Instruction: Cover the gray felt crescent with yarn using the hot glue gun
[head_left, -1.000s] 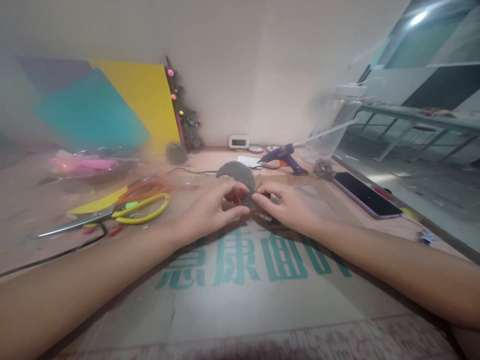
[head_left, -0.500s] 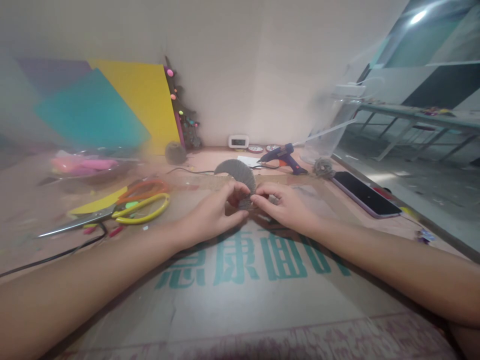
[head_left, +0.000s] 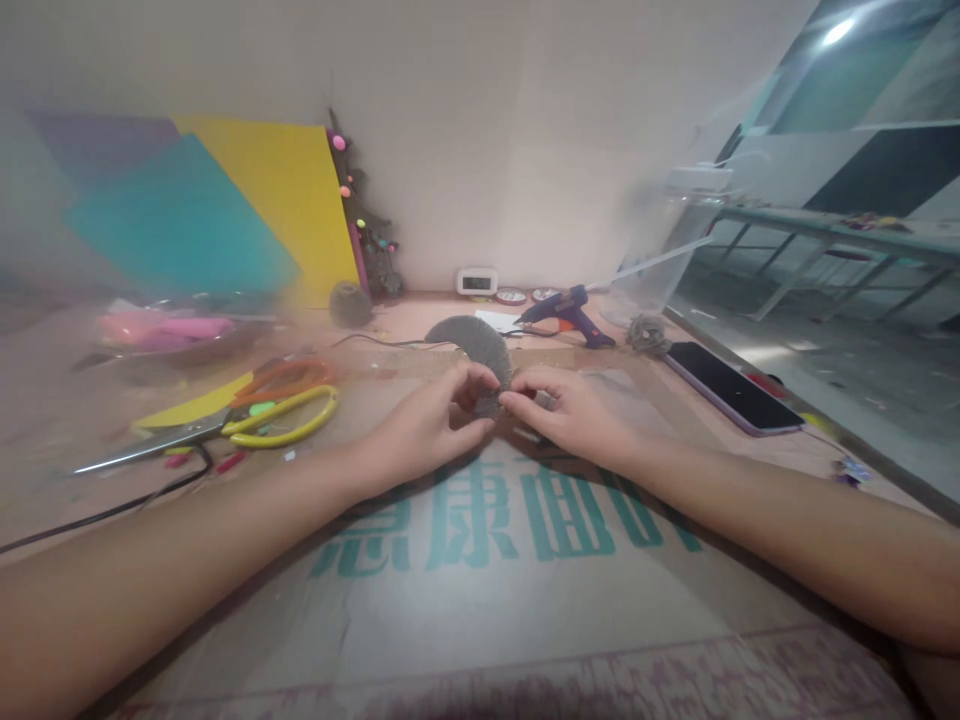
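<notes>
A grey crescent, its surface ribbed as if wound with yarn, stands over the middle of a cardboard sheet printed with green characters. My left hand has its fingers curled round the lower left part of the crescent, thumb below. My right hand pinches with thumb and forefinger at the crescent's lower right edge; what lies between these fingertips is too small to make out. The crescent's lower tip is partly hidden by my fingers.
Scissors with yellow and orange handles lie left. Behind are a glue gun, a small digital clock and a grey yarn ball. A phone lies right, near the table edge. Coloured sheets lean on the wall.
Almost nothing differs. Both hands stay at the crescent, which has tilted or shifted very slightly to the left.
</notes>
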